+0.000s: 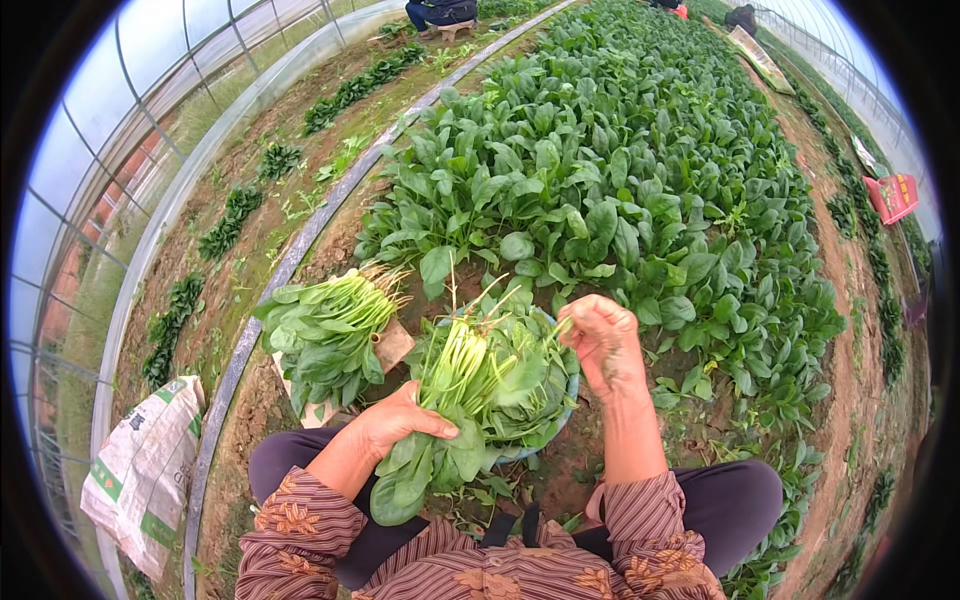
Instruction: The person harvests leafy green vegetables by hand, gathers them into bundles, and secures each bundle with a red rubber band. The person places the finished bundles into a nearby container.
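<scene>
My left hand (405, 427) grips a bunch of leafy spinach-like greens (465, 367), its pale stems and thin roots pointing away from me and its leaves hanging towards my lap. To the right, my right hand (604, 341) pinches the stem of a single leaf (521, 381), which is blurred. Below both hands is a round basin with a blue rim (574, 397), filled with loose leaves (536, 420). Left of it, a larger pile of greens (330, 326) lies with its roots to the right, on a wooden piece (394, 345) that it mostly hides.
Dense growing greens (600, 150) stretch ahead. A grey strip (300, 244) edges the bed at left, near a white woven sack (146, 476). Bundled greens (232, 221) lie along the soil beyond. A person (442, 11) sits on a low stool farther off. A red bag (892, 196) lies right.
</scene>
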`<action>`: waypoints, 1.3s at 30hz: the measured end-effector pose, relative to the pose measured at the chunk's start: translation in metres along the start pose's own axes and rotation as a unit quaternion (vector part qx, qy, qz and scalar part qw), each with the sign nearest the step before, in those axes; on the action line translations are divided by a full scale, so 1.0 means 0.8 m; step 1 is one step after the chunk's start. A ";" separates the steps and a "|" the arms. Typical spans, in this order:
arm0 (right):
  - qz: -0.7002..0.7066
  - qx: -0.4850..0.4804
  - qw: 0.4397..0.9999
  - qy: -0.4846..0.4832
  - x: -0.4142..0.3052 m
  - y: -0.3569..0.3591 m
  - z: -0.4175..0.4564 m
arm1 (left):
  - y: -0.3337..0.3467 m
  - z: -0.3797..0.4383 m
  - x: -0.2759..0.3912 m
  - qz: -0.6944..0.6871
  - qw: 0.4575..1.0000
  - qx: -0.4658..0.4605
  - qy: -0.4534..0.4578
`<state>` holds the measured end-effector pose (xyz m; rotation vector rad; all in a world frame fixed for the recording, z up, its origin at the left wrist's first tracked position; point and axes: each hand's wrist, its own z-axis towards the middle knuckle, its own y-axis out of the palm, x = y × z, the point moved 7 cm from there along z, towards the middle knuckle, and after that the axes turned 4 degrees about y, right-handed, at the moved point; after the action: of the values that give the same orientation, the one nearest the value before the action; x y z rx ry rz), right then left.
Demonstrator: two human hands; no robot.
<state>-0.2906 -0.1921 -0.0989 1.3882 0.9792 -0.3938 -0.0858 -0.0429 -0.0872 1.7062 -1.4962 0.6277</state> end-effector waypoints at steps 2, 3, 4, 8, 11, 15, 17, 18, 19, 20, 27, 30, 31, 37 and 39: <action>0.143 -0.008 0.989 -0.049 -0.007 -0.022 0.007 | -0.006 -0.001 -0.001 -0.010 1.000 -0.013 0.013; 0.257 -0.020 0.966 -0.030 0.005 -0.043 0.015 | -0.007 0.000 -0.002 -0.015 0.999 -0.023 0.020; 0.200 -0.008 0.980 -0.018 0.024 -0.085 0.024 | -0.001 0.004 0.001 -0.022 0.999 -0.036 0.027; -0.695 0.088 0.714 0.001 0.097 -0.133 0.007 | 0.006 0.005 0.006 -0.047 0.996 -0.041 0.059; -0.285 0.045 0.949 0.128 0.103 -0.063 0.005 | -0.006 0.001 0.000 -0.052 0.997 -0.036 0.050; -0.050 -0.111 0.989 0.083 0.054 0.034 -0.010 | -0.009 0.009 -0.010 -0.022 0.998 -0.049 0.025; -0.171 -0.096 0.978 0.071 0.055 0.036 -0.011 | -0.009 0.018 -0.013 0.024 0.998 -0.037 0.036; -0.115 -0.009 0.993 0.035 0.048 0.022 -0.008 | -0.004 0.021 -0.013 0.027 0.998 -0.029 0.040; -0.072 0.048 0.996 -0.014 0.036 0.010 -0.005 | 0.003 0.022 -0.011 0.029 0.998 -0.021 0.043; -0.123 0.074 0.988 -0.057 0.022 0.004 -0.004 | 0.000 0.020 -0.007 0.082 0.996 0.025 0.037; -0.497 -0.082 0.814 -0.288 -0.008 0.112 -0.053 | -0.009 0.024 -0.012 0.145 0.987 0.047 0.048; -0.574 -0.152 0.696 -0.403 -0.002 0.149 -0.072 | -0.014 0.029 -0.021 0.185 0.981 0.049 0.029; -0.569 -0.168 0.693 -0.410 0.008 0.142 -0.071 | -0.012 0.029 -0.020 0.177 0.983 0.046 0.031; -0.157 -0.090 0.983 -0.022 0.020 0.072 -0.021 | -0.007 0.023 -0.027 0.155 0.988 -0.003 0.023; -0.074 -0.076 0.994 0.028 0.017 0.054 -0.010 | 0.006 0.016 -0.021 0.070 0.997 -0.040 -0.007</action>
<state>-0.2536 -0.1720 -0.0807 1.1989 1.1391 -0.3845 -0.0950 -0.0429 -0.1067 1.5584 -1.6394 0.6211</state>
